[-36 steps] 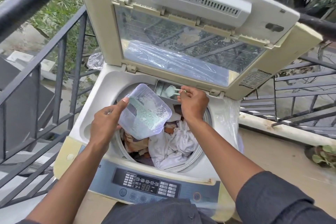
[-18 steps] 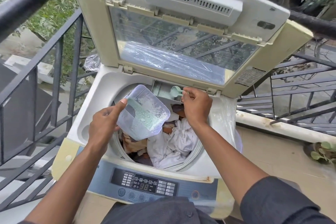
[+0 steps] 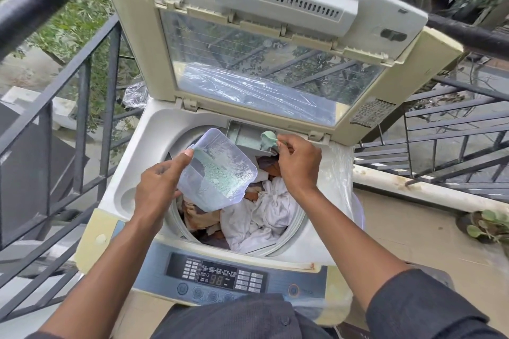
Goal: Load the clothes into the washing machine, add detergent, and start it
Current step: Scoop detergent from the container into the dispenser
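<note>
Both bare forearms reach forward from dark rolled sleeves. The left hand (image 3: 159, 187) grips a clear plastic tub of pale green powder (image 3: 217, 170) by its near side, thumb lying along the upper rim, fingers curled beneath. The right hand (image 3: 298, 162), wrist bent, pinches the handle of a small green plastic scoop (image 3: 268, 139) between thumb and fingertips.

Scoop (image 3: 268, 138) handle behind fingers (image 3: 286, 143)

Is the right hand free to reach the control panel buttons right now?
Probably not yet: the right hand pinches the green scoop at the detergent drawer. The control panel itself lies uncovered.
</note>
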